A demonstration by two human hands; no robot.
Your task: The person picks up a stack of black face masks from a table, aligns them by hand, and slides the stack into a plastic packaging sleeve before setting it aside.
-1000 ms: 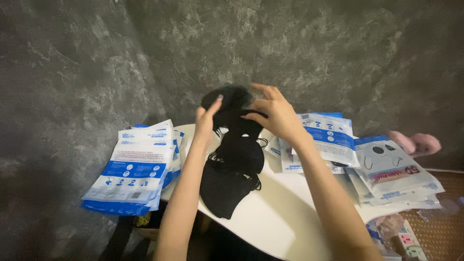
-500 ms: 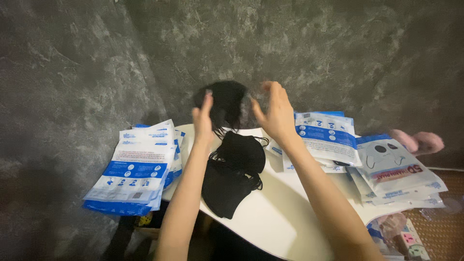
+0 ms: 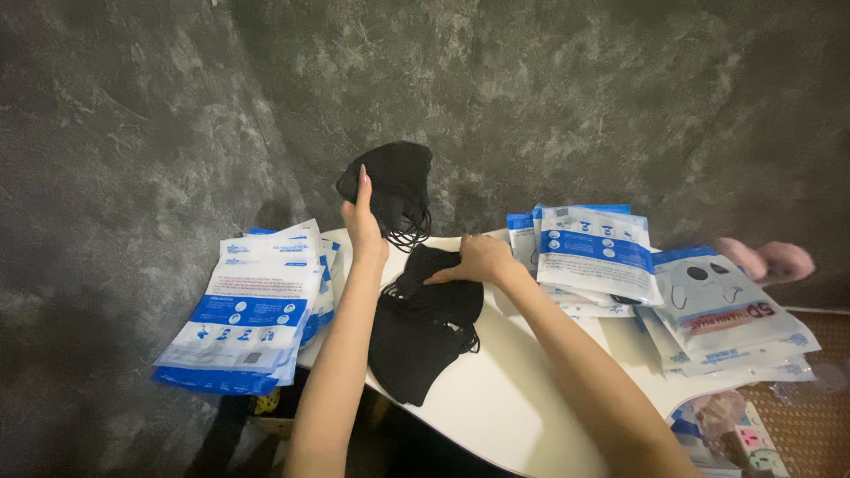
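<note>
The left hand (image 3: 365, 217) is raised above the far edge of a white table (image 3: 522, 398), its fingers closed around a small bunch of black face masks (image 3: 394, 181); the masks stand up and to the right of the palm, held clear of the table against the dark grey mottled wall (image 3: 575, 106), with their thin black ear loops hanging down just right of the wrist. The right hand (image 3: 478, 263) lies lower and to the right, palm down with fingers spread and flat, pressing on the far end of a pile of black masks (image 3: 423, 327) that rests on the table; it grips nothing that can be seen. That pile runs from under the right hand toward the near left, where its lower end overhangs the table's edge, and it sits between the two forearms. At the left end of the table, just beside the left forearm, a fanned stack of blue and white flat packets (image 3: 252, 310) juts past the edge. To the right of the right hand, near but not touching it, stands another stack of blue and white packets (image 3: 595, 257), and farther right lie pale packets printed with a mask drawing (image 3: 722, 305). Something pink and fluffy (image 3: 766, 259) shows at the far right, blurred.
</note>
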